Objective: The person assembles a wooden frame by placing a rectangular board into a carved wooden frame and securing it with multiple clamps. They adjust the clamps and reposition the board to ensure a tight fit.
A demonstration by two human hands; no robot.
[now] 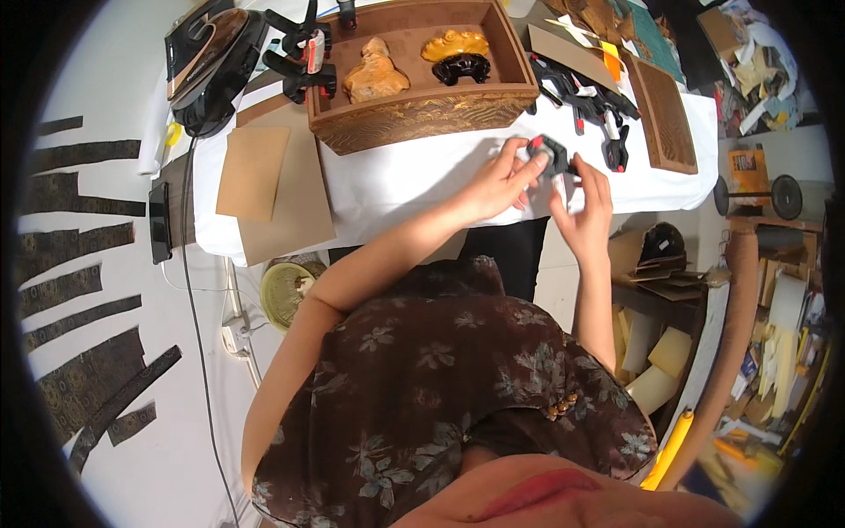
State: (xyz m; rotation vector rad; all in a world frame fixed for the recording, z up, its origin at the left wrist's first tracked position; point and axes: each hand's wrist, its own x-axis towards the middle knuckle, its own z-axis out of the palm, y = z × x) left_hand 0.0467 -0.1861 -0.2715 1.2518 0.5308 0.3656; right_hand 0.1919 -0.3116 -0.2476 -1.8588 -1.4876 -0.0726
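Observation:
A small black spring clamp point(554, 158) with a red tip is held over the white-covered table, in front of the box's right corner. My left hand point(503, 185) is closed on it with thumb and fingers. My right hand point(585, 207) has its fingers at the clamp's other end, gripping it from the right. Just behind stands an open wooden box point(422, 121) with patterned brown sides and a brown lining. Inside are a tan carved figure point(376, 72), a yellow carved piece point(453, 44) and a dark carved piece point(460, 69). Black clamps point(304, 57) grip the box's left wall.
More black clamps point(585, 101) lie to the box's right, beside a brown wooden panel point(660, 114). Tan boards point(255, 172) lie at the table's left, near a dark machine point(220, 75). Dark patterned strips point(84, 378) are at far left. A cable point(198, 334) hangs down.

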